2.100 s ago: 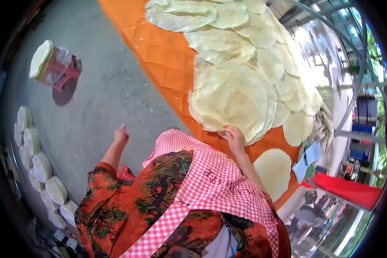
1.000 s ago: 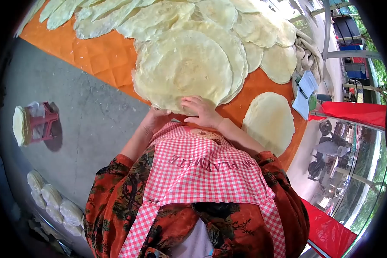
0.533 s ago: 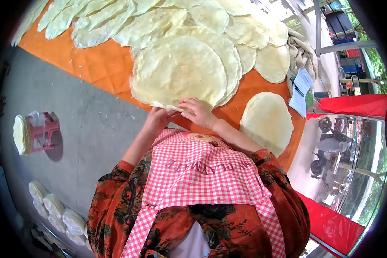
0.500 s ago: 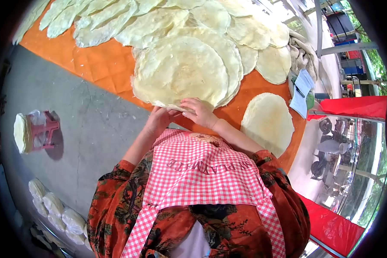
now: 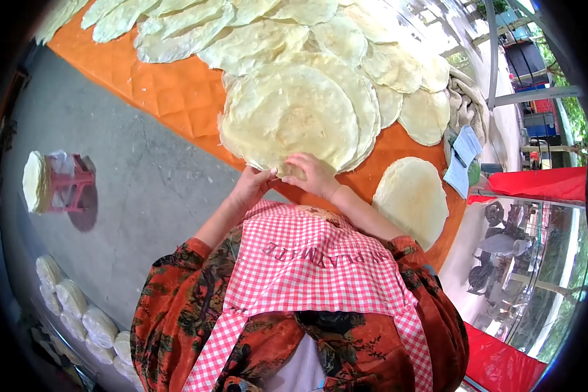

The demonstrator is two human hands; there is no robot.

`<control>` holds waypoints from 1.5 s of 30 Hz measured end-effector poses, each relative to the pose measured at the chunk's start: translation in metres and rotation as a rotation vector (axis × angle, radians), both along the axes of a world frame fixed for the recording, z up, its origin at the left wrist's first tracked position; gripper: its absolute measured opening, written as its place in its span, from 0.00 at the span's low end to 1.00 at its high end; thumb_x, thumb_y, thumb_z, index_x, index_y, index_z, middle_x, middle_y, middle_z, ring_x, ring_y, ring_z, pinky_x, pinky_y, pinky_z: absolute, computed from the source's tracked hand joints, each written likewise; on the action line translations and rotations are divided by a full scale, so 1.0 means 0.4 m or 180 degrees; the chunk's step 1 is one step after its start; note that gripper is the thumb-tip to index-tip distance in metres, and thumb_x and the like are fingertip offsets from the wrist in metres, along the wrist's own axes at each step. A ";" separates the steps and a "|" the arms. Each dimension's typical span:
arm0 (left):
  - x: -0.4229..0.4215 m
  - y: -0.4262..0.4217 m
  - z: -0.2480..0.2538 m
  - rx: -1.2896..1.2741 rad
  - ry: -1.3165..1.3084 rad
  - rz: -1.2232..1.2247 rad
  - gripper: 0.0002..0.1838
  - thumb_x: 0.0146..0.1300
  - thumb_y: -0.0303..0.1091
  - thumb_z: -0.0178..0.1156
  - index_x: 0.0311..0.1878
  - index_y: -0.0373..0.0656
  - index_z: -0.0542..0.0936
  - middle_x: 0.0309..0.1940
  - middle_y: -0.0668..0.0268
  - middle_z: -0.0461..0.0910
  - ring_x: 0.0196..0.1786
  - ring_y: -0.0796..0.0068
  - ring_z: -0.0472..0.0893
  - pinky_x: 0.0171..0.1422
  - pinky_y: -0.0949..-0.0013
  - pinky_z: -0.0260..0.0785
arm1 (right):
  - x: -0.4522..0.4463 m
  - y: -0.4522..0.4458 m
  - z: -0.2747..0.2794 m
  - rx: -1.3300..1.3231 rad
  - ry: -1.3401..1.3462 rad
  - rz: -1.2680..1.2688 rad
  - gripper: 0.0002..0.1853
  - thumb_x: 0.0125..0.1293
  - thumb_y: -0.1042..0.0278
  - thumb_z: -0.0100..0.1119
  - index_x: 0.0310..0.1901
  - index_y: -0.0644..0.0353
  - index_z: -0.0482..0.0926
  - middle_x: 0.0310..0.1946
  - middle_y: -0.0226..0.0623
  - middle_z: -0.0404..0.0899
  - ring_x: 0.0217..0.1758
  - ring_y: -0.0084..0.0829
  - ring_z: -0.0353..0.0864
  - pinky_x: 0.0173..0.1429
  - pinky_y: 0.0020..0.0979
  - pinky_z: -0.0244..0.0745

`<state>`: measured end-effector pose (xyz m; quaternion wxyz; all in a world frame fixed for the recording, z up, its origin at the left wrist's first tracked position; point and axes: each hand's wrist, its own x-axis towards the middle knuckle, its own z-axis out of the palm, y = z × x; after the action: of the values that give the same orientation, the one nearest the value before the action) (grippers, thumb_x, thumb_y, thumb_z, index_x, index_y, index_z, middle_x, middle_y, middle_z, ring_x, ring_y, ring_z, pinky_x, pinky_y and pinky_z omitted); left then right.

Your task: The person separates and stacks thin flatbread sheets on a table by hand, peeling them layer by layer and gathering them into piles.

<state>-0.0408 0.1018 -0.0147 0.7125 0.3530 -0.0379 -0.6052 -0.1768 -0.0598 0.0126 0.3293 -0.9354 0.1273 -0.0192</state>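
Note:
A wide, pale flatbread sheet (image 5: 294, 114) tops a pile at the near edge of the orange cloth (image 5: 170, 88). At the pile's near edge, my left hand (image 5: 253, 185) pinches the rim between thumb and fingers. Just to the right, my right hand (image 5: 312, 175) has its fingers curled on the same rim, over the top sheet. The hands are close together, in front of the checked apron (image 5: 307, 261). A separate stack of smaller round sheets (image 5: 411, 201) lies to the right of my right forearm.
Many overlapping sheets (image 5: 255, 44) cover the far part of the cloth. A pink stool (image 5: 78, 184) bearing round sheets stands on the grey floor at left, with several wrapped packs (image 5: 70, 297) below it. Papers with a pen (image 5: 462, 157) and a crumpled cloth (image 5: 464, 98) lie at right.
Two seconds ago my left hand was away over the floor; it has since come to the pile's rim beside my right hand. The view has turned, and both hands now stay at the rim.

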 end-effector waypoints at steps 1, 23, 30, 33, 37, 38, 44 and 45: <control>0.000 0.002 -0.005 -0.0039 -0.0018 -0.0013 0.24 0.64 0.30 0.62 0.60 0.40 0.67 0.46 0.66 0.77 0.46 0.72 0.79 0.54 0.65 0.75 | 0.000 0.000 -0.002 0.0032 -0.0002 -0.0020 0.26 0.61 0.47 0.62 0.53 0.60 0.77 0.55 0.43 0.76 0.60 0.42 0.73 0.64 0.38 0.69; 0.003 0.012 -0.058 0.0278 0.0219 0.0044 0.21 0.64 0.27 0.53 0.61 0.37 0.67 0.51 0.56 0.78 0.50 0.61 0.81 0.52 0.59 0.77 | 0.017 0.038 -0.007 -0.0602 -0.0320 0.0081 0.23 0.56 0.63 0.62 0.54 0.59 0.74 0.55 0.46 0.73 0.53 0.45 0.78 0.54 0.38 0.76; -0.004 -0.024 -0.032 0.1292 0.0053 0.0280 0.20 0.67 0.36 0.51 0.60 0.41 0.69 0.48 0.59 0.78 0.45 0.63 0.81 0.49 0.56 0.77 | 0.074 0.039 0.000 -0.1395 -0.0818 0.0063 0.15 0.55 0.65 0.62 0.44 0.60 0.80 0.46 0.44 0.79 0.44 0.44 0.82 0.50 0.36 0.78; -0.010 -0.027 -0.073 0.1371 -0.0127 0.0347 0.20 0.69 0.36 0.52 0.60 0.38 0.68 0.48 0.55 0.78 0.45 0.58 0.82 0.48 0.56 0.78 | 0.135 -0.104 -0.006 -0.0037 0.0810 -0.0634 0.08 0.55 0.66 0.62 0.34 0.59 0.84 0.30 0.41 0.83 0.34 0.41 0.83 0.44 0.35 0.78; -0.010 -0.020 -0.090 0.1381 0.0010 0.0425 0.19 0.69 0.34 0.52 0.60 0.37 0.68 0.48 0.54 0.78 0.45 0.58 0.82 0.47 0.56 0.78 | 0.241 -0.479 0.310 0.0356 -0.0489 -0.1390 0.10 0.59 0.63 0.64 0.32 0.63 0.85 0.24 0.35 0.83 0.27 0.23 0.79 0.35 0.29 0.75; -0.012 -0.021 -0.079 0.1407 -0.0002 0.0457 0.19 0.69 0.34 0.52 0.60 0.37 0.68 0.48 0.54 0.78 0.44 0.58 0.82 0.46 0.56 0.78 | 0.252 -0.510 0.417 0.0190 -0.0819 -0.1063 0.12 0.62 0.62 0.63 0.33 0.65 0.84 0.23 0.35 0.82 0.27 0.22 0.78 0.35 0.27 0.74; -0.004 -0.010 -0.053 0.1133 0.0157 0.0361 0.19 0.66 0.33 0.52 0.58 0.35 0.68 0.46 0.53 0.78 0.43 0.58 0.82 0.46 0.57 0.79 | 0.242 -0.301 0.599 -0.0822 -0.0328 -0.0778 0.11 0.66 0.68 0.57 0.48 0.56 0.84 0.38 0.34 0.87 0.39 0.22 0.83 0.47 0.25 0.76; 0.001 -0.006 -0.060 0.1076 0.0256 0.0347 0.19 0.65 0.33 0.52 0.57 0.34 0.68 0.45 0.53 0.78 0.42 0.58 0.82 0.45 0.58 0.79 | 0.226 -0.249 0.539 -0.1134 -0.0456 -0.0508 0.12 0.65 0.70 0.54 0.45 0.57 0.84 0.37 0.39 0.86 0.38 0.31 0.84 0.45 0.30 0.77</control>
<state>-0.0406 0.0994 -0.0386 0.6757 0.4448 0.1122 -0.5770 -0.0866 -0.1594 0.2283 0.1643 -0.9620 0.1719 -0.1339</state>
